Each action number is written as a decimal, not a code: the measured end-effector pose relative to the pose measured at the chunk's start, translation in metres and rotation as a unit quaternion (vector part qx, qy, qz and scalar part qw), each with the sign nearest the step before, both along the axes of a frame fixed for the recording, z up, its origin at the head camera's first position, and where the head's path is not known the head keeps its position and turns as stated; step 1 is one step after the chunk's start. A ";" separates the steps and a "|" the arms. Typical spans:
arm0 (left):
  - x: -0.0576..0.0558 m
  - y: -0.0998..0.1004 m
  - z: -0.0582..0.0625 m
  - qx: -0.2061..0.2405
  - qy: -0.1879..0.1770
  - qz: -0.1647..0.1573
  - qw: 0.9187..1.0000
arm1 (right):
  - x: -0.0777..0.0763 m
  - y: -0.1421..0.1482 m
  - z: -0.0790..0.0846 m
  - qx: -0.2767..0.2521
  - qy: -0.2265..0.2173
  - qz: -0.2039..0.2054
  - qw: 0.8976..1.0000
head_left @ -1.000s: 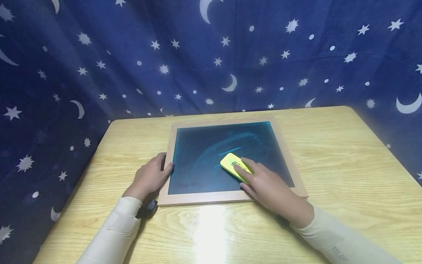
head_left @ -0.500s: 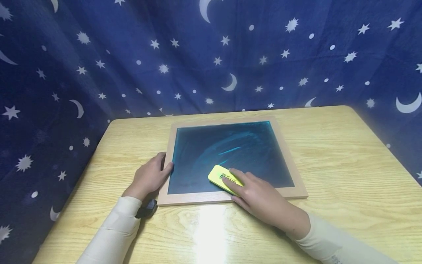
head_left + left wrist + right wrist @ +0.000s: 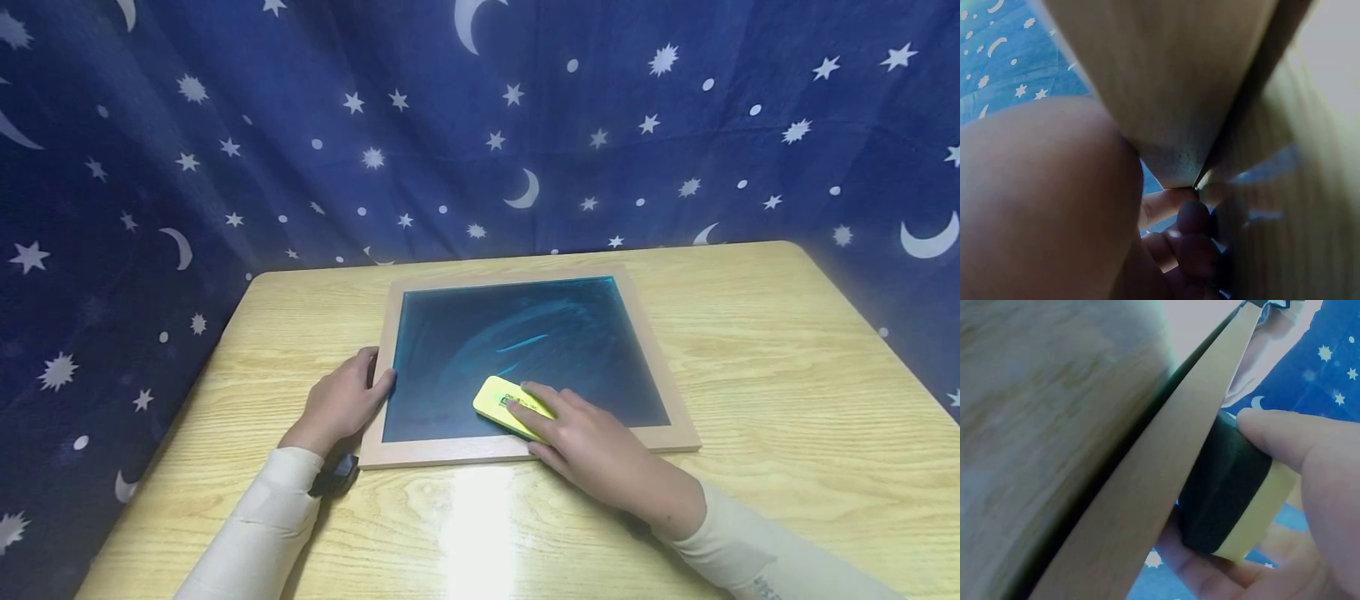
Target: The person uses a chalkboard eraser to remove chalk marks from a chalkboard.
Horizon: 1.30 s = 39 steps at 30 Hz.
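A small chalkboard point(image 3: 442, 350) with a pale wooden frame point(image 3: 442, 452) lies on the table. Blue-green smears cover its dark surface, with two brighter strokes point(image 3: 522, 342) near the middle. My left hand point(image 3: 341, 400) holds the frame's left side, thumb over the top edge; in the left wrist view the fingers point(image 3: 1166, 206) are at the frame's far end. A yellow board eraser point(image 3: 498, 402) sits on the board's lower part, gripped by my right hand point(image 3: 600, 442). The right wrist view shows the eraser's dark base point(image 3: 1225, 481) between thumb and fingers, partly behind the frame edge.
The board rests on a light wood-grain table point(image 3: 787, 358) with rounded far corners. A dark blue curtain point(image 3: 420, 75) with moons and stars hangs behind and to the left. A black device point(image 3: 337, 475) is at the left wrist.
My right hand has drawn the eraser down and to the left, toward the lower frame, uncovering more of the lower stroke. Over the last half second it barely moved. The left hand stays put.
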<state>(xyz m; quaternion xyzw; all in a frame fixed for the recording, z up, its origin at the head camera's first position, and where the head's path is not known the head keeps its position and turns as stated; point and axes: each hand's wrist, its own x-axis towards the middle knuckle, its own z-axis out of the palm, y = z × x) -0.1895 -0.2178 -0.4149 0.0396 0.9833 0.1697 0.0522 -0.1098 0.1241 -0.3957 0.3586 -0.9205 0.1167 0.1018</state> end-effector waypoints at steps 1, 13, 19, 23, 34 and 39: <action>0.000 0.000 0.000 0.000 0.000 0.000 1.000 | -0.001 0.000 0.000 0.000 -0.001 -0.005 1.000; 0.000 0.001 -0.001 0.002 -0.003 0.001 1.000 | -0.014 0.010 -0.002 -0.007 -0.016 -0.113 0.993; 0.000 0.001 -0.002 0.002 -0.002 0.002 1.000 | -0.023 0.021 0.001 -0.003 0.000 -0.137 0.991; 0.000 0.000 -0.001 -0.002 -0.004 0.005 1.000 | -0.029 0.030 0.002 -0.002 0.007 -0.146 0.989; 0.001 0.001 0.000 -0.005 -0.006 0.001 1.000 | -0.040 0.050 0.006 -0.006 -0.003 -0.184 0.983; 0.001 0.001 -0.001 -0.005 -0.005 0.001 1.000 | -0.039 0.051 0.008 -0.007 -0.004 -0.192 0.981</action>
